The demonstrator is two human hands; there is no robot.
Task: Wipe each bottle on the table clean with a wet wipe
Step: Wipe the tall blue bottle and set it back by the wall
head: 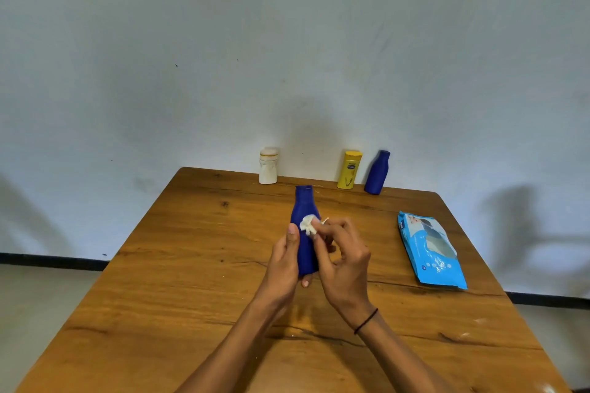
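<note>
The blue bottle (305, 233) is held in front of the person over the middle of the table (191, 265), its long axis running away from them with the cap end pointing toward the far edge and the base nearest the wrists. The left hand (282, 268) wraps the lower body from the left, thumb lying up along the side and a fingertip showing under the base, so its fingers are clenched round the bottle. The right hand (343, 260) comes in from the right, and its fingers pinch a small bunched wipe (308, 224) against the bottle's upper body, just below the shoulder. The wipe touches the bottle; the neck and cap above it are bare, so the next stroke probably runs along the long axis toward the cap, or the left hand turns the bottle under the wipe. Three more bottles stand upright along the far edge, well apart from the hands: a white bottle (268, 166), a yellow bottle (349, 170) and a second blue bottle (377, 172). The wipes pack (431, 249) lies flat to the right, nearer the right hand.
</note>
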